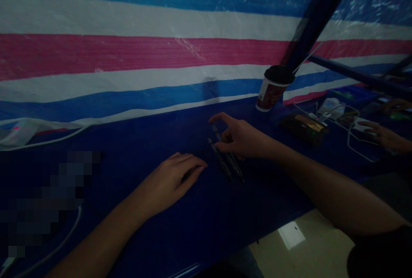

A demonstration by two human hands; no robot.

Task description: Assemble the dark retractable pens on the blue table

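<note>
The work surface is a dark blue table, dimly lit, with a striped plastic sheet behind it.

Two pens lie side by side on the table, slanted, beneath and beside the right hand. The thumb and index finger of this hand are spread apart; the other fingers are curled. Contact with the pens cannot be confirmed. The left hand is just left of the pens, palm down, its fingers together and slightly bent. Whether its thumb and index fingertip touch cannot be determined; no held item is visible.

Farther out, a lidded cup stands near the sheet. Beyond the right forearm are a dark packet, white cables and another person's hand.

Caution: the pens are close together. An off-centre pinch could catch both or roll one aside. A wide outward sweep of the right arm could strike the cup and tip it.
</note>
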